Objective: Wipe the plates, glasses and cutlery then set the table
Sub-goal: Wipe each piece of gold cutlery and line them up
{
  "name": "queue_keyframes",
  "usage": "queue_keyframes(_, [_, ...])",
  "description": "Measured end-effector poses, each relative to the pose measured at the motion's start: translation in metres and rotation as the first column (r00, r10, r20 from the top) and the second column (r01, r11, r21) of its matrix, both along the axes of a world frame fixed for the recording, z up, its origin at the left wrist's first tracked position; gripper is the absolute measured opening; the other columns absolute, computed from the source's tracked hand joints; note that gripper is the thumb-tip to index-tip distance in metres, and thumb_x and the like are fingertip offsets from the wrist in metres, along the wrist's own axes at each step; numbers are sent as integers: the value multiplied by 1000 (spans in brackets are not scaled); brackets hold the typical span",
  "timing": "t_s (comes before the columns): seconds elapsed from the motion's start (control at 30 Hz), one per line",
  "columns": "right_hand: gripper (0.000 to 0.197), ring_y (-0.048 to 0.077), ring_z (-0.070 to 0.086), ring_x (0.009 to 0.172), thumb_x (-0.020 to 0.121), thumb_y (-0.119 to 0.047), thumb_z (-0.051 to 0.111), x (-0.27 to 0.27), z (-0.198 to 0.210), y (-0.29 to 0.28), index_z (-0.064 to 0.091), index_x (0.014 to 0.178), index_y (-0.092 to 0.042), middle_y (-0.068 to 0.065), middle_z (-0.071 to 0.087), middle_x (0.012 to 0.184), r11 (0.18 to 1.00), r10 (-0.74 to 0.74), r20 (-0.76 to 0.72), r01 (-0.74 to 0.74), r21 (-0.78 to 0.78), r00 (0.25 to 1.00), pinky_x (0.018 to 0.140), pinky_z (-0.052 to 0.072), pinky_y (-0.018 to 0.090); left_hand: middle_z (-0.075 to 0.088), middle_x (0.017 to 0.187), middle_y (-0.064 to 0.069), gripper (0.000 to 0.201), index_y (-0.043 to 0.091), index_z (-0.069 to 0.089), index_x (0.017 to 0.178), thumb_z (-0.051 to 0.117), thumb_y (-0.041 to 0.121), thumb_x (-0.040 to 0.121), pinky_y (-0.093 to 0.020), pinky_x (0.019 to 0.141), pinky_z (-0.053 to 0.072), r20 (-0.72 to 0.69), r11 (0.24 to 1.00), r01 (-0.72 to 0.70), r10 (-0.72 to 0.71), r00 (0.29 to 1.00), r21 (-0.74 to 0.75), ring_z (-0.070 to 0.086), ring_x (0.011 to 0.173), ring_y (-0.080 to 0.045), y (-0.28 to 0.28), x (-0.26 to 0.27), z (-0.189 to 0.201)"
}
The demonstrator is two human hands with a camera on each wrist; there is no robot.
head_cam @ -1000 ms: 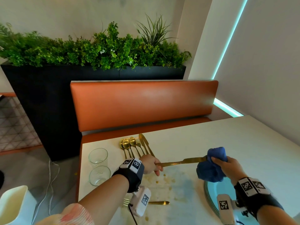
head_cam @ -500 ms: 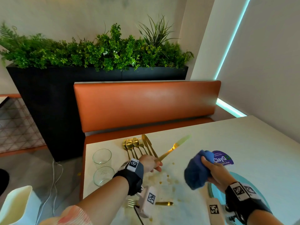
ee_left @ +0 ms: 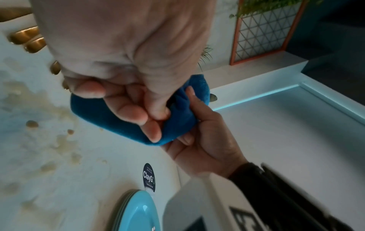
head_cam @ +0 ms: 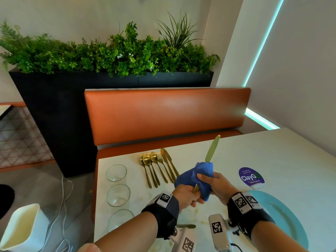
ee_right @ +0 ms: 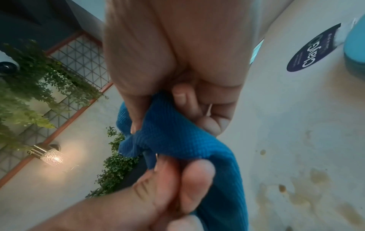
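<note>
My left hand grips the handle of a gold knife, whose blade points up and away over the table. My right hand holds a blue cloth wrapped round the knife just above the left fist. In the left wrist view the left hand is a fist against the cloth, with the right hand behind it. The right wrist view shows the cloth pinched between thumb and fingers. A stack of light blue plates lies at the right. Gold spoons, forks and knives lie in a row at the table's far edge.
Three clear glasses stand in a line along the left edge of the white table. A gold fork lies under my left wrist. Brownish stains mark the tabletop. A purple sticker sits beyond the plates. An orange bench backs the table.
The left hand has swung the knife from lying sideways to pointing up and away. The right hand brought the cloth left and wrapped it round the knife by the left fist.
</note>
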State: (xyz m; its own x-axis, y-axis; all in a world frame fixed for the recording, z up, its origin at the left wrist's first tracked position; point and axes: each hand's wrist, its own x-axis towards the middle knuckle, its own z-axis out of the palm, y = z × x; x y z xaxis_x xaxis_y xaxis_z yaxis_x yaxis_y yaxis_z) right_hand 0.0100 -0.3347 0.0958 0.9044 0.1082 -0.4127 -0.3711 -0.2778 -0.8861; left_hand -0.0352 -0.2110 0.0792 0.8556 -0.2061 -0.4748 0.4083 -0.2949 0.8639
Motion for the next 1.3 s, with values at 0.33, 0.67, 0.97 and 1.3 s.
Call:
queue_keyframes(0.33, [30,38,63,98,85,-18,66,5,-17,2,60,107,2,25,66,103,999,-11,-21,10,-47,1000,91,51,52,57,130,-21,36,-2,57,125,50,17,95,-26,96,43,-54,979,-65,77,996,195,60,95,-19,-2,11,-7])
queue_keyframes(0.67, [10,19,59,87,91,-25,58,12,-36,-17,59,90,-14,6,64,92,884,221,2,-199,-423,975,81,47,28,66,89,-4,23,14,71,94,54,30,91,-23,74,43,60,917,10,-37,998,399,56,85,-17,18,38,-10])
queue_keyframes(0.97, [11,29,64,96,87,-15,63,38,-45,-17,60,95,-10,15,67,102,874,352,-101,-366,-320,930,90,53,41,68,111,-6,24,11,69,110,61,15,88,-20,68,49,-20,946,-323,323,946,-3,56,89,-16,-2,91,-27])
queue_keyframes(1.3, [10,23,64,95,87,-26,62,94,-55,-27,60,82,-18,11,68,100,754,447,-187,-480,-449,875,94,51,38,53,135,-15,54,1,54,129,59,38,90,-39,107,40,-184,867,-485,499,847,118,50,124,-30,-5,160,-53])
